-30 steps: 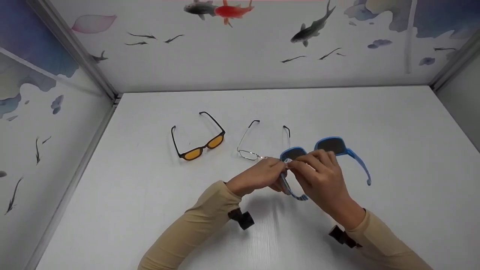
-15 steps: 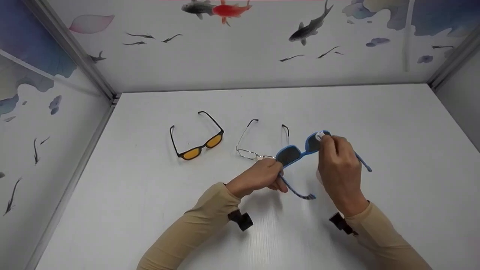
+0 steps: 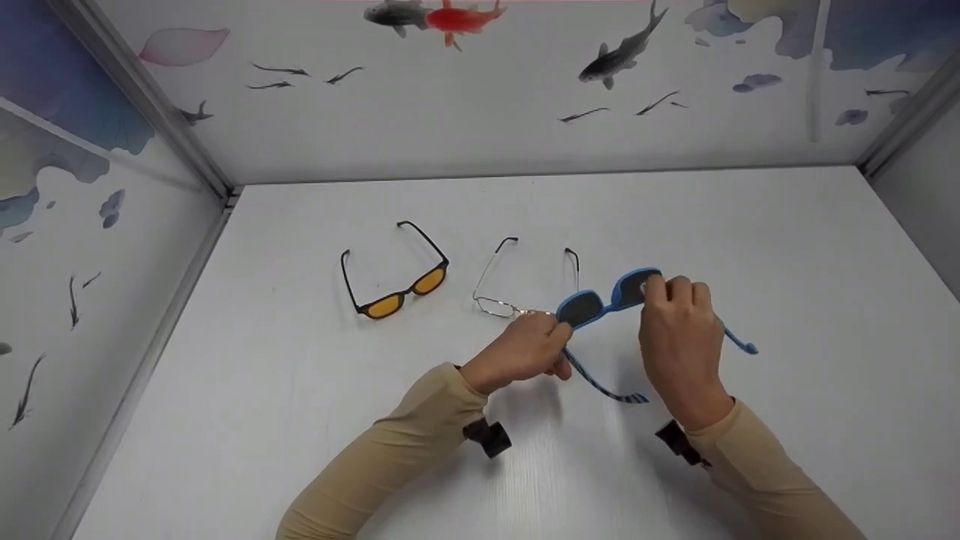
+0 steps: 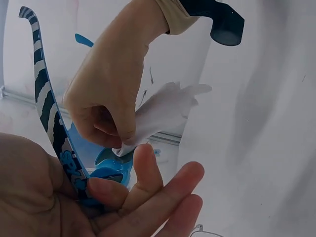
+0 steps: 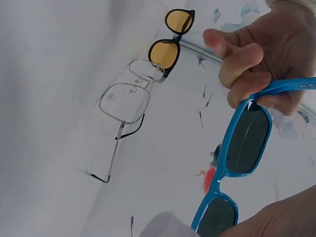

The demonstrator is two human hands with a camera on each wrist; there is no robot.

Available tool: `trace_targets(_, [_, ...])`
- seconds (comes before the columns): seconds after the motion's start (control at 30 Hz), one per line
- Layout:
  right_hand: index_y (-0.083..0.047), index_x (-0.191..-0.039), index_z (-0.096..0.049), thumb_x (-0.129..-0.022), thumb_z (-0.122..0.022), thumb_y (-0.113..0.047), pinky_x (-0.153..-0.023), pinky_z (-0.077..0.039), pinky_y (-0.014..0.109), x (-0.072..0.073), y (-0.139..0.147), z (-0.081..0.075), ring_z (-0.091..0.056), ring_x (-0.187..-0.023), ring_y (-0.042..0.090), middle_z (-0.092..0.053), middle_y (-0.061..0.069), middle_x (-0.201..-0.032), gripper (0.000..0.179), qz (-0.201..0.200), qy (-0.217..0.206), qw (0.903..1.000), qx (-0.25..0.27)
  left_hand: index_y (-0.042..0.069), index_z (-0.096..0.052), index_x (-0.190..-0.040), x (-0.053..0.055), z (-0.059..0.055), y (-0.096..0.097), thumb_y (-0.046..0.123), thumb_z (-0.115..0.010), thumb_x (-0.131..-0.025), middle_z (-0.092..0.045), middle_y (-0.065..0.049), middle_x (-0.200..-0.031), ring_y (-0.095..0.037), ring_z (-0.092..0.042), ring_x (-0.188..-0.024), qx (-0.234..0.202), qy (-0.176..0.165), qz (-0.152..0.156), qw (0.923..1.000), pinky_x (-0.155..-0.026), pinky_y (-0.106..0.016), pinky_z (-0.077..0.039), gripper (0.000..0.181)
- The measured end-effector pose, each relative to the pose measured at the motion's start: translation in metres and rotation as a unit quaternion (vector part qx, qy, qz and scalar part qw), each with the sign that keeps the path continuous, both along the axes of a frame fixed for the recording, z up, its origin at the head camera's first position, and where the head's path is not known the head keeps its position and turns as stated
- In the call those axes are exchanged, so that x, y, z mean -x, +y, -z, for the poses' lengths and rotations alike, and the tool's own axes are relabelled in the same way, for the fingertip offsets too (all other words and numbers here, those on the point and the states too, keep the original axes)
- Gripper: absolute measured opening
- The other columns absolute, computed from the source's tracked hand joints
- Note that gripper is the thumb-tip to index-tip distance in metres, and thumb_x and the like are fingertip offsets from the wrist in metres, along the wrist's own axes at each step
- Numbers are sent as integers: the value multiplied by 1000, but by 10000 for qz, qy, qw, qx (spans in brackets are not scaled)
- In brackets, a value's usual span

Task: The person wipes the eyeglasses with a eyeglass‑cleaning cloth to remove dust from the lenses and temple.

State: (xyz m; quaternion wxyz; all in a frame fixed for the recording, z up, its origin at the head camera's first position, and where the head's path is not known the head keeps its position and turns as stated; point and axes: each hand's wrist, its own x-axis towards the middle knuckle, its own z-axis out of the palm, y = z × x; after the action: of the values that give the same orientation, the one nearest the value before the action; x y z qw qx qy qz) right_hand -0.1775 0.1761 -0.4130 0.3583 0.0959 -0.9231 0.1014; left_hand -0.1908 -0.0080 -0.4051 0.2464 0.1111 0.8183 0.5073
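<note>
Blue-framed sunglasses (image 3: 581, 309) with dark lenses are held up off the table, temples unfolded. My left hand (image 3: 525, 349) pinches them at the left hinge, beside the striped temple (image 4: 47, 98); in the left wrist view its other fingers extend outward. My right hand (image 3: 681, 337) is at the right lens, thumb and fingertips pinching a thin white cloth (image 4: 163, 111) against it. The cloth hangs from the fingers in the left wrist view and is mostly hidden in the head view. The left lens (image 5: 249, 138) shows fully in the right wrist view.
Silver wire-framed glasses (image 3: 495, 307) rest on the white table (image 3: 300, 420) just beyond my left hand. Farther left lie black-framed glasses (image 3: 386, 306) with orange lenses, temples unfolded. Printed panels stand behind and at the left.
My right hand has gone from the sunglasses' left side to the right lens with the cloth, then shifted slightly there. The sunglasses have tilted; my left hand has kept its grip.
</note>
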Motion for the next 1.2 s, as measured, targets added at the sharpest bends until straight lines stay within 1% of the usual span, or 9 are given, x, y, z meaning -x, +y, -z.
trace_targets(0.07, [14,-91,-60,-85,-62,12,-50,-53,49,4,1,-1,-57,-66,42,-59,31,-81,6,89,188,9998,18,7,-52,-71,0,0,2,12,-38,-97,-63,-3,-59,-11,-59,-59,38,-14,-5,10000,-54,-22,-40,30])
trace_targets(0.17, [12,-91,-62,-86,-65,8,-56,-55,47,12,5,-2,-59,-68,39,-61,28,-82,7,-319,266,9989,220,6,-54,-76,0,1,2,12,-37,-97,-64,-5,-61,-13,-61,-62,-1,-51,-56,10000,-57,-23,-43,28])
trace_targets(0.37, [1,-82,-70,-73,-79,9,-64,-45,40,13,15,-5,-55,-75,32,-69,14,-76,16,-1348,-491,9896,136,6,-53,-74,0,1,-3,12,-35,-98,-66,-5,-63,-12,-60,-64,62,220,122,9997,-55,-23,-37,30])
trace_targets(0.5, [1,-78,-69,-69,-79,12,-59,-40,43,11,20,-8,-53,-74,34,-68,14,-72,17,-1153,-587,9916,-3,6,-51,-72,0,-1,-4,12,-36,-98,-66,-4,-62,-12,-56,-61,237,220,263,9991,-52,-23,-32,31])
trace_targets(0.67, [6,-84,-64,-78,-71,10,-60,-45,45,15,21,-7,-53,-72,37,-65,21,-78,10,-756,-63,9969,207,5,-54,-75,1,-3,-2,14,-36,-98,-66,-3,-63,-11,-52,-62,443,210,316,9983,-55,-25,-32,31])
trace_targets(0.77, [5,-88,-67,-79,-73,7,-61,-43,42,19,20,-5,-54,-73,35,-67,19,-82,11,-1142,85,9928,340,5,-55,-76,1,-4,-3,15,-35,-98,-67,-3,-65,-12,-53,-63,397,177,310,9986,-56,-25,-32,31])
trace_targets(0.9, [0,-83,-72,-71,-82,5,-63,-37,41,20,22,-5,-52,-73,29,-69,12,-78,17,-1745,-289,9842,48,5,-54,-77,1,-5,-5,14,-34,-99,-66,-4,-66,-14,-58,-68,269,75,193,9994,-57,-25,-36,30])
trace_targets(1.03, [0,-80,-70,-69,-81,7,-61,-38,42,17,25,-6,-51,-71,30,-68,12,-74,18,-1433,-401,9887,-164,6,-52,-75,0,-6,-6,14,-35,-99,-66,-4,-65,-14,-60,-69,224,82,186,9995,-57,-25,-36,31])
trace_targets(1.2, [6,-87,-65,-78,-71,8,-60,-43,42,18,24,-5,-52,-71,34,-64,21,-80,11,-883,59,9945,553,5,-53,-74,0,-4,-3,13,-36,-97,-65,-3,-63,-12,-54,-63,302,203,333,9988,-54,-24,-31,30])
